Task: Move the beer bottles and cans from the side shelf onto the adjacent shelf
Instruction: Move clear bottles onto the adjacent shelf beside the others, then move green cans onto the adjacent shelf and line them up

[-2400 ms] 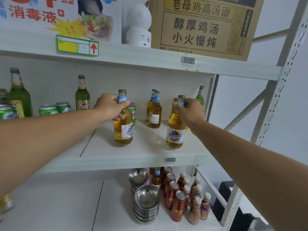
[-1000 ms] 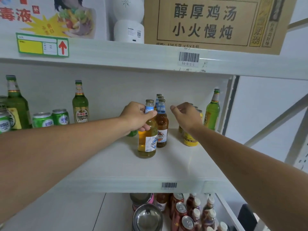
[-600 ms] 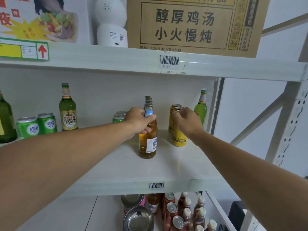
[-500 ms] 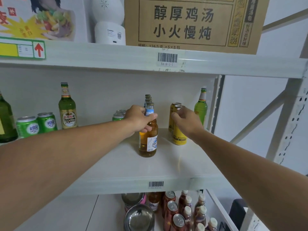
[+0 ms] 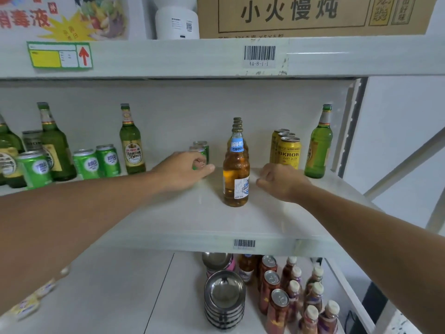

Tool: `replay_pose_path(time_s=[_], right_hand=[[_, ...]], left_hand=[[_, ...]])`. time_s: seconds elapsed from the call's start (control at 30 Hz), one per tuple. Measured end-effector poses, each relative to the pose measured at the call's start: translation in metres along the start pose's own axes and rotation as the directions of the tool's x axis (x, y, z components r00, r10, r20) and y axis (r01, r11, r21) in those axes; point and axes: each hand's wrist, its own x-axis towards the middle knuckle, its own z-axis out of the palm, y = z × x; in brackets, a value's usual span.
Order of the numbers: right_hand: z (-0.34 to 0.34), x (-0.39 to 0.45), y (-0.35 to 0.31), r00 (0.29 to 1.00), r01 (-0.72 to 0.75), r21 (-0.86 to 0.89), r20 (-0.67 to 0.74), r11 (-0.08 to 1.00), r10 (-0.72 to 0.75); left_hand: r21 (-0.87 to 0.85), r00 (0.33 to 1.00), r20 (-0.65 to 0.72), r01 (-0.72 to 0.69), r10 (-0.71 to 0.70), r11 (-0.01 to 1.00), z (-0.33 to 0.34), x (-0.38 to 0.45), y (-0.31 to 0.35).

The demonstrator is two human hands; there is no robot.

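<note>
An amber beer bottle (image 5: pixel 236 169) with a blue neck label stands upright mid-shelf, heading a row of like bottles lined up behind it. My left hand (image 5: pixel 185 171) hovers just left of it, fingers apart, holding nothing, in front of two green cans (image 5: pixel 201 147). My right hand (image 5: pixel 281 182) is low on the shelf to the bottle's right, loosely curled and empty, in front of three yellow cans (image 5: pixel 287 151). A green bottle (image 5: pixel 319 145) stands at the far right by the upright.
On the left section stand a green bottle (image 5: pixel 132 143), green cans (image 5: pixel 96 162) and more green bottles (image 5: pixel 54 150). The white shelf board (image 5: pixel 192 218) has bare room in front. Below are stacked steel bowls (image 5: pixel 224 297) and red cans and small bottles (image 5: pixel 289 297). A cardboard box (image 5: pixel 313 15) sits overhead.
My left hand has let go of the amber bottle and drawn left. My right hand has come off the yellow cans and dropped lower. The bottle now stands free in its row.
</note>
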Motion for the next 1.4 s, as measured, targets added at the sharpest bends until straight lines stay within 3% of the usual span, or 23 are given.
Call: replay_pose_path(time_s=[0.13,0.23,0.57,0.9,1.07,1.4], right_hand=[[0.001,-0.014,-0.002,1.0,0.003,-0.089,0.028,0.996,0.0],[-0.004,-0.034,-0.011,1.0,-0.018,-0.106,0.013,0.994,0.02],[-0.001,-0.091,-0.123,0.999,-0.039,-0.086,-0.004,0.995,0.039],[0.049,-0.106,-0.297,0.98,0.169,-0.089,0.124,0.982,-0.157],[0.068,-0.078,-0.355,0.962,0.241,-0.073,0.154,0.968,-0.227],[0.12,0.031,-0.41,0.927,0.353,0.015,0.129,0.935,-0.352]], left_hand=[[0.306,0.997,0.062,0.031,-0.052,0.952,-0.022,-0.041,-0.044],[0.398,0.991,0.079,0.064,-0.104,0.915,-0.04,-0.071,-0.066],[0.313,0.981,0.041,0.166,-0.188,0.935,-0.105,-0.192,-0.152],[0.312,0.918,-0.031,0.385,-0.395,0.869,-0.188,-0.301,-0.266],[0.465,0.912,-0.052,0.383,-0.408,0.798,-0.218,-0.314,-0.303],[0.394,0.848,-0.103,0.514,-0.52,0.762,-0.23,-0.261,-0.343]])
